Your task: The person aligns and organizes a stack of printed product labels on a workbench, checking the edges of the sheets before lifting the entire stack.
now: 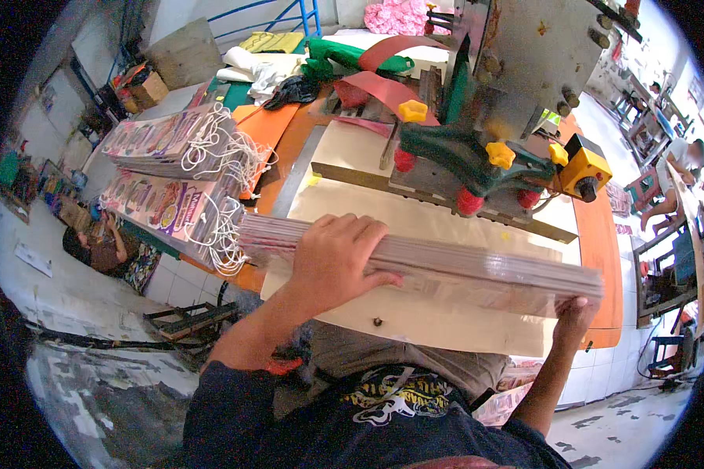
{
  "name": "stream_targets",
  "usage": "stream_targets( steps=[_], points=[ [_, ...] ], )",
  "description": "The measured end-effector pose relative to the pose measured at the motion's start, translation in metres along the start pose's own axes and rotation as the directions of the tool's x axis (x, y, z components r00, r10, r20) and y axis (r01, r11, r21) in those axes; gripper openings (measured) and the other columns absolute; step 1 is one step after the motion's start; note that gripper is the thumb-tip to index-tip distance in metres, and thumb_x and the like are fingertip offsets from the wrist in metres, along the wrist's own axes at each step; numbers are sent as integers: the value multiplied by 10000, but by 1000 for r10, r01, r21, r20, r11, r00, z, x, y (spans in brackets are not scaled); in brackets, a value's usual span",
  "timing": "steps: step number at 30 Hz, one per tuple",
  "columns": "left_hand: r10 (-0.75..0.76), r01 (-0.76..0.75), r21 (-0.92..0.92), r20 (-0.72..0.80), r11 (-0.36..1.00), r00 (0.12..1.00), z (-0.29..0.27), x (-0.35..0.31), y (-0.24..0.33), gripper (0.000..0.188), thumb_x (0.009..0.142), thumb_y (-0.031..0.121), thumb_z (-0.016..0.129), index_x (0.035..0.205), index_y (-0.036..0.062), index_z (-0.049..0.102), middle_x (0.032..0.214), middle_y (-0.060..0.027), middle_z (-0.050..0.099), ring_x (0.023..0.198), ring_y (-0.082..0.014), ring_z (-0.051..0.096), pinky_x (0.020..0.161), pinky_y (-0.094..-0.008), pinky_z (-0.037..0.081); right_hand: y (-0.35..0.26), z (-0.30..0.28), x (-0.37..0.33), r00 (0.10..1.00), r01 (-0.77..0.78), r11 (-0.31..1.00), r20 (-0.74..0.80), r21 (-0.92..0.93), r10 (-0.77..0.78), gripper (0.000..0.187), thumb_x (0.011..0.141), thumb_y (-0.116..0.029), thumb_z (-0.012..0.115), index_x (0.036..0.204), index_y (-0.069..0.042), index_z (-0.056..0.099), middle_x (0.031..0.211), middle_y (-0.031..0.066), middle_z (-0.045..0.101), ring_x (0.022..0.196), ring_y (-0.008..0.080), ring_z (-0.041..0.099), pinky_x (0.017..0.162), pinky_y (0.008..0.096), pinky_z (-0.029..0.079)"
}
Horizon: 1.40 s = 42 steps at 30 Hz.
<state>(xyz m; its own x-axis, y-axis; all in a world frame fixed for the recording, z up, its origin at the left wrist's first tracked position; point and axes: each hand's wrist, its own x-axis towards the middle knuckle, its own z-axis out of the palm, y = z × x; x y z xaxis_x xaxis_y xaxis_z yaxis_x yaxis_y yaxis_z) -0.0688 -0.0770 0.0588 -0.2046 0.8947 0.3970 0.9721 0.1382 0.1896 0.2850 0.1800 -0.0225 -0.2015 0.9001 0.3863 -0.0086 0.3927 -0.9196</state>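
A thick stack of thin, clear plastic sheets or bags (469, 266) stands on its long edge across the cream work board (438, 328). My left hand (338, 254) lies over the left part of its top edge, fingers wrapped behind and thumb in front. At the far right end my right hand (575, 316) grips the lower corner, thumb upward; its other fingers are mostly hidden. Just beyond the stack is a press machine (477, 160) with a dark green clamp, red knobs and yellow star knobs. The stack's left end meets corded bundles of printed packaging (160, 205).
Another corded bundle (152, 137) lies behind the first. A yellow control box (587, 168) with a black knob sits right of the press. Green and red cloth (352, 59) lies at the back. People sit at far left (105, 250) and far right (680, 160).
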Motion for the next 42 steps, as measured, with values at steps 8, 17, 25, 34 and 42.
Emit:
stream_targets(
  steps=[8, 17, 25, 34, 42],
  points=[
    [-79, 12, -288, -223, 958, 972, -19, 38, 17, 686, 679, 604, 839, 1036, 58, 625, 893, -131, 679, 874, -363, 681, 778, -477, 511, -141, -33, 117, 954, 296, 887, 67, -356, -291, 764, 865, -685, 693, 1138, 26, 632, 846, 45, 661, 748, 116, 621, 643, 277, 501],
    [-214, -172, -738, -396, 652, 893, -1, 84, 65, 478, 792, 319, 906, 1030, 22, 617, 863, -53, 685, 801, -93, 624, 727, -289, 516, -369, 20, 161, 799, 593, 590, 307, -548, -517, 599, 903, -540, 712, 1157, 2, 691, 962, 95, 713, 883, 184, 670, 780, 348, 557],
    [-360, -252, -955, -293, 157, 886, 45, 105, 86, 447, 850, 273, 871, 1090, 51, 566, 980, -10, 668, 903, -83, 606, 807, -253, 502, -452, 111, 147, 500, 826, 84, 655, -558, -567, 776, 745, -720, 778, 1043, -4, 753, 870, 161, 748, 755, 289, 727, 704, 405, 595],
    [-308, -203, -927, -303, 315, 902, 47, 102, 66, 549, 874, 294, 849, 1241, 39, 530, 1109, -34, 643, 1003, -118, 614, 886, -294, 521, -450, 163, 162, 535, 822, 91, 708, -562, -461, 903, 695, -839, 712, 1061, -14, 757, 955, 169, 762, 885, 318, 744, 783, 411, 602],
    [-300, -248, -931, -325, 267, 897, 69, 116, 55, 557, 884, 269, 841, 1277, 20, 536, 1065, -33, 664, 977, -128, 633, 898, -297, 524, -433, 169, 164, 548, 825, 156, 700, -543, -458, 843, 780, -776, 660, 1111, -2, 704, 970, 165, 750, 889, 300, 740, 789, 404, 609]
  ],
)
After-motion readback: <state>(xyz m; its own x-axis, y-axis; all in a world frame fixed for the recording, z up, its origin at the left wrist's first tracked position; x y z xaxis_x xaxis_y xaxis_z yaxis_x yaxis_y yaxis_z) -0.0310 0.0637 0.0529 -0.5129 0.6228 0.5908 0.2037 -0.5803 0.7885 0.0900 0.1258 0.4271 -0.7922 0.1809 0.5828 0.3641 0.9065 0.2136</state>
